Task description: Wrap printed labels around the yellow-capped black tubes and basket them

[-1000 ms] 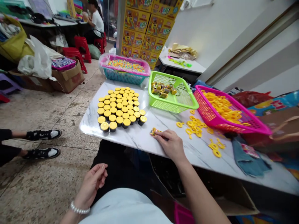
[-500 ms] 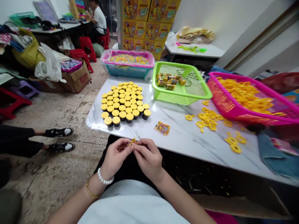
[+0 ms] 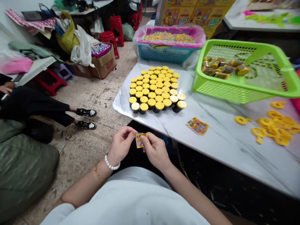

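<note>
Printed label point(image 3: 139, 142), small and mostly yellow, is held between both hands near the centre of the frame, over the lap and just off the near edge of the marbled table point(image 3: 217, 147). That table runs from the middle of the frame to the lower right. On it, the green basket point(image 3: 217, 90) fills the upper right, with wrapped tubs point(image 3: 242, 70) inside; the teal basket point(image 3: 164, 53) stands at upper centre. Below that, yellow-capped tubs point(image 3: 152, 95) stand upright in a close cluster, and yellow rings point(image 3: 273, 131) lie loose at right. A flat label stack point(image 3: 197, 126) rests near the table edge, right of both hands, with the right hand point(image 3: 156, 151) nearer. That hand pinches the label, thumb across its right part, which hides its long axis. The left hand point(image 3: 120, 145) has thumb and finger drawn narrow, apparently gripping the label's upper-left corner, so the label lies just right of those fingertips.
</note>
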{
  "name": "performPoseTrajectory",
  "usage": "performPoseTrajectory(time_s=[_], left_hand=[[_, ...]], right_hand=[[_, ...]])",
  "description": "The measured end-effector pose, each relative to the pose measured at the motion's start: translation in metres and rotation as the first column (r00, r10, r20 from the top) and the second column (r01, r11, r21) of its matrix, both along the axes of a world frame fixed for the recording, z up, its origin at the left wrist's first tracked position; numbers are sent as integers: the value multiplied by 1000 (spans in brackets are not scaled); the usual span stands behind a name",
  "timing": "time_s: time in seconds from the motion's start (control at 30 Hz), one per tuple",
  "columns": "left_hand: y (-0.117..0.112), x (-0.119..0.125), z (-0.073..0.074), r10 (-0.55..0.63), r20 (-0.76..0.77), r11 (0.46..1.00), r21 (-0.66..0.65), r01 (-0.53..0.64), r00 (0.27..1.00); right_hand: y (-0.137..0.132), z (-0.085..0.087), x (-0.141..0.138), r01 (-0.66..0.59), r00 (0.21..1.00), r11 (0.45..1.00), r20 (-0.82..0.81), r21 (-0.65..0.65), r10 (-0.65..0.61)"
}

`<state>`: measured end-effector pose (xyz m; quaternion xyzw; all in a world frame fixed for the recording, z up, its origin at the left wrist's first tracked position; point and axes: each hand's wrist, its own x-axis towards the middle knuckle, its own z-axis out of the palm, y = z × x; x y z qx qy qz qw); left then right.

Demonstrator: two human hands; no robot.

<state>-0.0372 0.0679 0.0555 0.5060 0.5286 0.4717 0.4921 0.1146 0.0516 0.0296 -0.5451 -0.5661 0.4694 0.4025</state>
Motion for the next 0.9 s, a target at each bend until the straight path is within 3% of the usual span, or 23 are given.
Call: performPoseTrajectory(time_s=[0.1, 0.27, 0.4, 0.53, 0.67, 0.77, 0.9], left_hand=[[-14, -4, 4, 89, 27, 996, -19, -89, 996], [-31, -6, 11, 112, -97, 993, 55, -107, 989], [-32, -4, 12, 121, -130, 986, 127, -104, 984], [-30, -4, 7, 115, -129, 989, 108, -101, 985], [-31, -5, 2, 190, -71, 974, 134, -180, 979], [-32, -4, 2, 217, -83, 965, 171, -201, 973], [-31, -3, 2, 172, -97, 979, 125, -160, 980]], right_hand=[[-1, -3, -5, 86, 996, 995, 0, 42, -86], [-5, -1, -10, 93, 995, 985, 6, 145, -95], [-7, 4, -11, 108, 992, 967, 33, 230, -119], [-7, 5, -10, 109, 986, 934, 84, 341, -146], [-6, 2, -10, 63, 970, 888, 181, 455, -162], [-5, 1, -12, 44, 966, 879, 204, 475, -159], [-4, 2, -16, 3, 963, 870, 232, 493, -135]])
